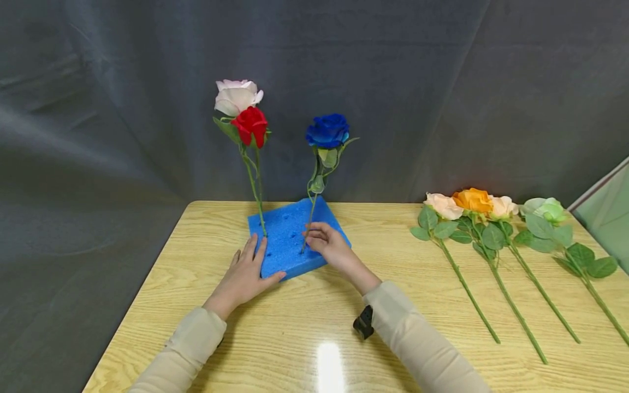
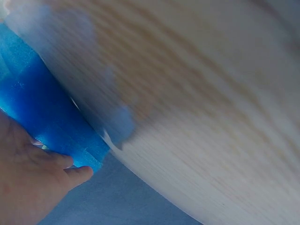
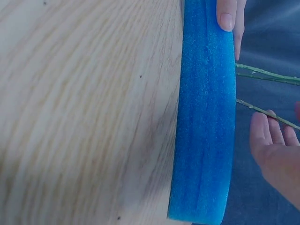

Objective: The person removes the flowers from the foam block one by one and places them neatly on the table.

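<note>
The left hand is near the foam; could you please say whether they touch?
Touching: the right wrist view shows the left hand resting its thumb on the edge of the foam.

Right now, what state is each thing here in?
Blue foam block: flat on the table, holed
White rose: standing in the block
Red rose: standing in the block
Blue rose: nearly upright, base at the block
Orange rose: lying
Peach roses: lying
Pale green rose: lying
Left hand: spread on the block
Right hand: pinching the blue rose
Dark cloth: hanging
</note>
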Tool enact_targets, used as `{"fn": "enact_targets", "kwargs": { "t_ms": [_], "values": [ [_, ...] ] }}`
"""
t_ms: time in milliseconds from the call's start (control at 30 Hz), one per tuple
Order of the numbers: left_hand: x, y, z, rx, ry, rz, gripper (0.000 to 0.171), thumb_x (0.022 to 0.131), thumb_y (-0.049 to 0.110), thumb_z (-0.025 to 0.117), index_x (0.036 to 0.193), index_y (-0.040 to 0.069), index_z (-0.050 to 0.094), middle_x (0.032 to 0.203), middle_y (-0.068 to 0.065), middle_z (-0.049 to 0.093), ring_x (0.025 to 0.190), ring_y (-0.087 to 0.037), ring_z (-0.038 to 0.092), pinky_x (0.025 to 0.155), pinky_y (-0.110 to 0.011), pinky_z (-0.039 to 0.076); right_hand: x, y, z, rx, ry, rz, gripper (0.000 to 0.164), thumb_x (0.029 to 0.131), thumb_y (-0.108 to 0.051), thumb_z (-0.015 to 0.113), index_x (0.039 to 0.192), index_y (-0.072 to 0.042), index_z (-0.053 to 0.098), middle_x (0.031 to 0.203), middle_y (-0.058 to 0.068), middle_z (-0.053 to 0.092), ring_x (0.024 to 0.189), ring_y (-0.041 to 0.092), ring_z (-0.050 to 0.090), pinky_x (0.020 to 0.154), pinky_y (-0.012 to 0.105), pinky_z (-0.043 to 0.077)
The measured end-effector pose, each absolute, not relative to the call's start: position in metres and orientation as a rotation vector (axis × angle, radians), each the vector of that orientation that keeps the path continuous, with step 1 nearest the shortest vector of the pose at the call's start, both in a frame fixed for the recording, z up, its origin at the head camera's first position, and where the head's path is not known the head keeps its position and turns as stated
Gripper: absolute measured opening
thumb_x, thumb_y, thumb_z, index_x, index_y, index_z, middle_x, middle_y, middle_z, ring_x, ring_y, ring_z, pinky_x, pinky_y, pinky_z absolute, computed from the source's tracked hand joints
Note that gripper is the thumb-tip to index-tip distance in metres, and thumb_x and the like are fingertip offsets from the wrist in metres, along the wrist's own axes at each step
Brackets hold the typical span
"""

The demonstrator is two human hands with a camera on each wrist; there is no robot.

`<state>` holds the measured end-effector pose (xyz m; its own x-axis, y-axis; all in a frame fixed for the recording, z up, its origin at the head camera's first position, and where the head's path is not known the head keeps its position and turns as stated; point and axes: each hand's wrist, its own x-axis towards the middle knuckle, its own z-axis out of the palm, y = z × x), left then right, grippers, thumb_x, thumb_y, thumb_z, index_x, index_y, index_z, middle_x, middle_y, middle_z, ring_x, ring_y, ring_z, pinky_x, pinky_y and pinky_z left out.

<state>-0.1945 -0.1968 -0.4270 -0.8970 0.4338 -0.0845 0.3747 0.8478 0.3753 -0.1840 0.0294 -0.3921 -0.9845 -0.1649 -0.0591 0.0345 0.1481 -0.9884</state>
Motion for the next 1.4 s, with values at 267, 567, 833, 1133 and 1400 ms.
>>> {"fn": "enact_targets", "kwargs": {
  "t_ms": [267, 567, 833, 1133, 1400],
  "values": [
    [-0.195, -0.197, -0.427, 0.635, 2.869, 0.537, 0.099, 0.088, 0.063, 0.052, 0.154, 0.005, 0.008, 0.161, -0.018, -0.002, 0.15, -0.035, 0.003, 0.118, -0.061, 0.011, -0.187, 0.031, -0.394, -0.056, 2.304, -2.019, 0.028, 0.102, -0.013, 0.044, 0.116, 0.009, 0.054, 0.122, 0.026, 0.059, 0.114, 0.032, 0.06, 0.098, 0.041, 0.052],
    [-0.195, -0.197, -0.428, 0.645, 2.89, 0.55, 0.098, 0.088, 0.063, 0.053, 0.154, 0.004, 0.011, 0.161, -0.019, 0.001, 0.15, -0.035, 0.005, 0.118, -0.061, 0.013, -0.189, 0.033, -0.393, 0.038, 2.292, -2.132, 0.029, 0.099, -0.01, 0.05, 0.112, 0.014, 0.058, 0.128, 0.023, 0.059, 0.112, 0.028, 0.061, 0.096, 0.038, 0.053],
    [-0.194, -0.198, -0.429, 0.645, 2.886, 0.543, 0.098, 0.087, 0.064, 0.053, 0.154, 0.005, 0.011, 0.161, -0.018, 0.0, 0.15, -0.035, 0.005, 0.118, -0.06, 0.012, -0.187, 0.034, -0.39, 0.062, 2.259, -2.202, 0.03, 0.098, -0.008, 0.052, 0.118, 0.012, 0.06, 0.132, 0.018, 0.058, 0.117, 0.036, 0.058, 0.096, 0.036, 0.053],
    [-0.194, -0.197, -0.425, 0.627, 2.863, 0.542, 0.098, 0.088, 0.064, 0.052, 0.154, 0.007, 0.008, 0.162, -0.018, -0.002, 0.15, -0.035, 0.003, 0.119, -0.059, 0.01, -0.187, 0.037, -0.384, 0.056, 2.218, -2.264, 0.032, 0.097, -0.008, 0.053, 0.125, 0.008, 0.059, 0.129, 0.017, 0.06, 0.1, 0.008, 0.061, 0.092, 0.031, 0.054],
    [-0.194, -0.197, -0.425, 0.63, 2.855, 0.541, 0.097, 0.088, 0.064, 0.052, 0.154, 0.008, 0.008, 0.162, -0.017, -0.003, 0.15, -0.034, 0.001, 0.119, -0.059, 0.009, -0.189, 0.049, -0.378, 0.048, 2.176, -2.36, 0.033, 0.097, -0.006, 0.052, 0.127, 0.009, 0.056, 0.088, -0.014, 0.062, 0.084, 0.0, 0.061, 0.083, 0.021, 0.055]
  ]
}}
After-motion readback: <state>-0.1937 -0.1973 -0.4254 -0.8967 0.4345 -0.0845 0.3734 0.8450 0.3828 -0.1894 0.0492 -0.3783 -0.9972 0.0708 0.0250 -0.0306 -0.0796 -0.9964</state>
